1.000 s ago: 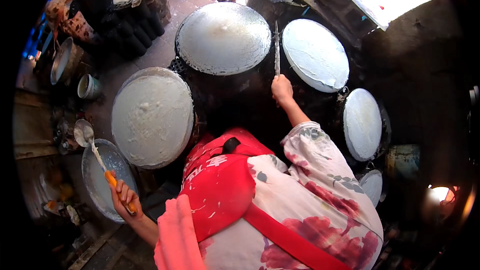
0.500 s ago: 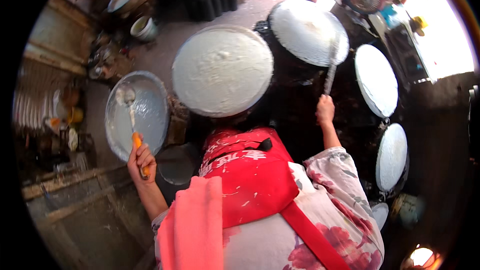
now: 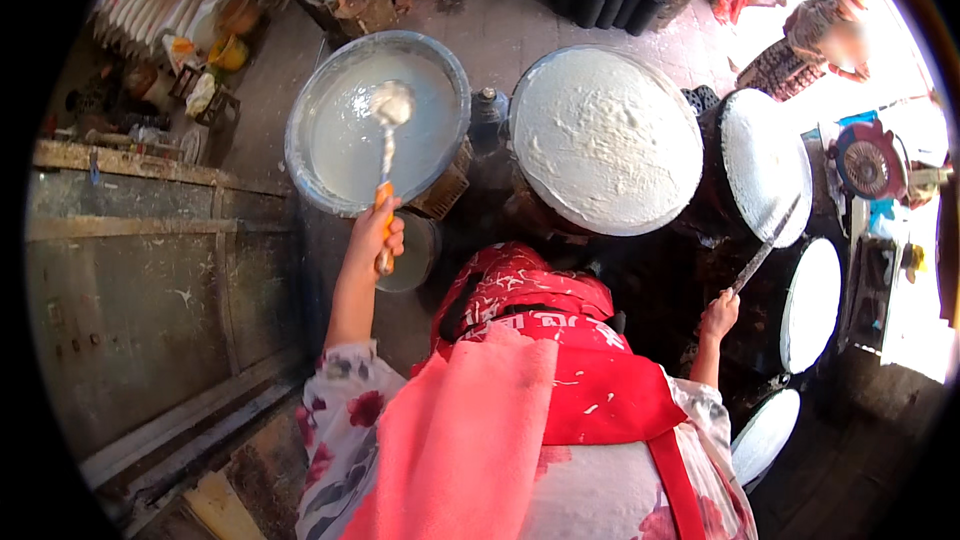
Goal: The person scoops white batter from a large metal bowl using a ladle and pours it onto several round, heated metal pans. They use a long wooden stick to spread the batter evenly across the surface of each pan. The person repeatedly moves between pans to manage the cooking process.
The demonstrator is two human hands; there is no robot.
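Holding a ladle (image 3: 386,155) by its orange handle, the left hand (image 3: 377,237) is closed in a full fist; the ladle's bowl sits over the wide metal basin (image 3: 300,155) of thin white batter, near the basin's far middle. The bowl looks coated, whether full or only wet cannot be told.

The right hand (image 3: 718,317) is closed around the grip of a long flat blade (image 3: 768,245), which angles up and away toward the second round white-coated griddle (image 3: 765,180). The blade tip lies at that disc's near edge; contact cannot be confirmed.

The nearest griddle (image 3: 605,138), just right of the basin, carries a thick, uneven white layer with ridges. Two more white discs (image 3: 812,305) (image 3: 765,437) curve round on the right.

Judgement on doing the dip well:
- Keep the ladle level as it lifts, so batter does not run off over the basin's rim or onto the dark jar (image 3: 487,112) between basin and griddle.
- Let the drip fall back into the basin before swinging right.
- The handle is gripped low, near its end; that gives reach but less control, so a slow wrist helps.
- Keep the blade pointed away from the body while attention is on the left side.
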